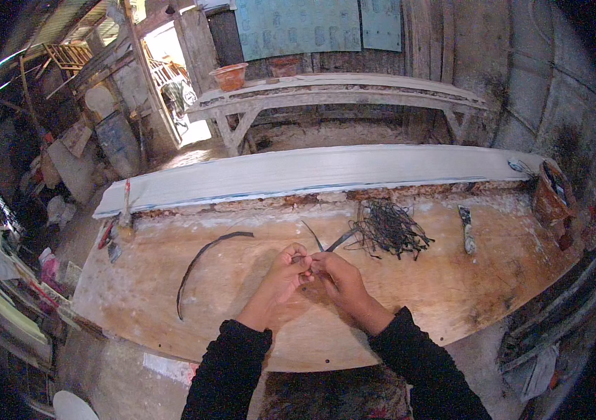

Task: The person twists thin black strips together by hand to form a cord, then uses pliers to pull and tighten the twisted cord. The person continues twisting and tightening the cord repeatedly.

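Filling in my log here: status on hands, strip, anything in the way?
Left hand and right hand together, pinching dark strip. Strip pokes out beyond them. Black tangle crowding its far end.

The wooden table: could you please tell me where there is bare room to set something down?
The table looks bare left of the curved black strip, and between the paint-smeared tool and front edge. It is crowded around the left hand, right hand and black tangle, and at the back left by the brush.
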`<state>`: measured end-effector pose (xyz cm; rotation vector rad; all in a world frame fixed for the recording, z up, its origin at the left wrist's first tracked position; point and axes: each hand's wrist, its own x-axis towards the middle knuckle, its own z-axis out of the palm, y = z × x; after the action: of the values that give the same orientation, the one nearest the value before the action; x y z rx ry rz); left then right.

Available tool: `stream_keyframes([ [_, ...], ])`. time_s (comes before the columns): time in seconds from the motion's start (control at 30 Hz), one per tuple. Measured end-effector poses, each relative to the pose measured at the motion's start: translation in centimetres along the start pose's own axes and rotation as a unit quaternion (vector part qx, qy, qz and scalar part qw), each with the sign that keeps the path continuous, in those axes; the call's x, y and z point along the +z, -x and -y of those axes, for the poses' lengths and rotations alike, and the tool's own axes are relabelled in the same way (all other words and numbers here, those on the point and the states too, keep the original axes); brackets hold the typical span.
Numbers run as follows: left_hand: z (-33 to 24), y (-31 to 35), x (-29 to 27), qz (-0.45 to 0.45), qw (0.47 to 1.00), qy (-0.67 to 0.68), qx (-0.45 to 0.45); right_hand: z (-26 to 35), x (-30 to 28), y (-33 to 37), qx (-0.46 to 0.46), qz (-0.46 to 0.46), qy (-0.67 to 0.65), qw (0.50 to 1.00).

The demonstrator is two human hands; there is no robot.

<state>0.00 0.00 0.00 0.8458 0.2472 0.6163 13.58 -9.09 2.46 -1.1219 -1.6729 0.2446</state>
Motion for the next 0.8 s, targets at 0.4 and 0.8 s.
stream_keyframes([
  [0.4,-0.2,0.2,2.5,-0.052,0.981,-0.16,0.094,-0.9,0.4,0.1,0.082,-0.107,-0.039,0.99],
  [0.8,-0.3,0.6,3.1,-0.044,0.863,-0.437,0.25,-1.0,-0.9,-0.9,0.311,-0.027,-0.438,0.843],
])
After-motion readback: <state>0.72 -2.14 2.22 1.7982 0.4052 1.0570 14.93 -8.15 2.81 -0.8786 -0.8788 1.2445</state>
